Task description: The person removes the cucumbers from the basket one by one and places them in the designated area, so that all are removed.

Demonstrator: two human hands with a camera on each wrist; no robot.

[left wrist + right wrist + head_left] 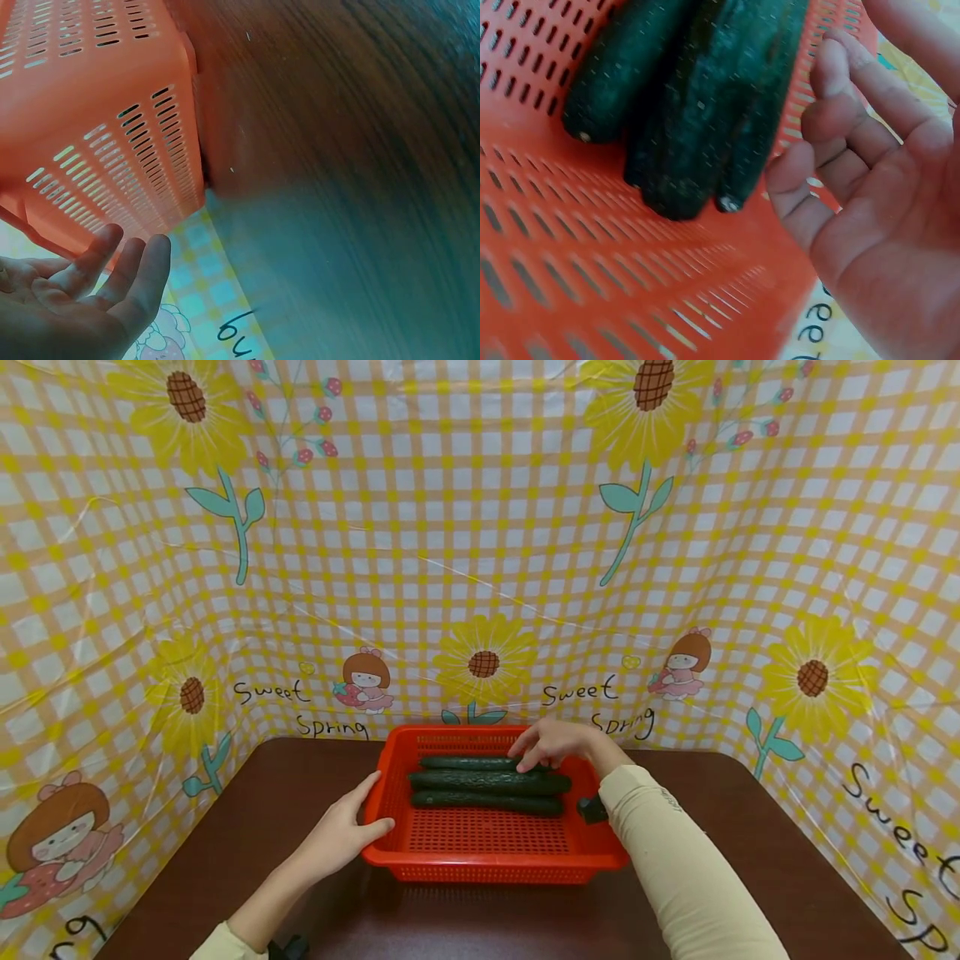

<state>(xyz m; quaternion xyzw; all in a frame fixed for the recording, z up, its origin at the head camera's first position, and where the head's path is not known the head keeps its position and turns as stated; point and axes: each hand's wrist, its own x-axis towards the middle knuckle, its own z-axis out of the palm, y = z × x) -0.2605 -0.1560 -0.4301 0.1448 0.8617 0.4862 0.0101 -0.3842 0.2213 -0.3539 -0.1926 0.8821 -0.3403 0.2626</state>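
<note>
Several dark green cucumbers (487,782) lie side by side across the red perforated plastic basket (495,862), toward its back half. At the basket's left end, my left hand (337,828) rests against the rim with thumb and fingers spread; in the left wrist view its fingers (150,274) are loosely extended near the slotted wall. My right hand (558,742) reaches in over the right end of the cucumbers, fingers slightly bent. From the right wrist view, a gap shows between its fingers (829,124) and the cucumber ends (676,196), with nothing held.
The basket stands on a dark brown wooden table (450,922). A yellow checked cloth (480,568) printed with sunflowers and cartoon girls hangs behind the table and along both sides. Black wrist devices (592,810) are partly visible by the sleeves.
</note>
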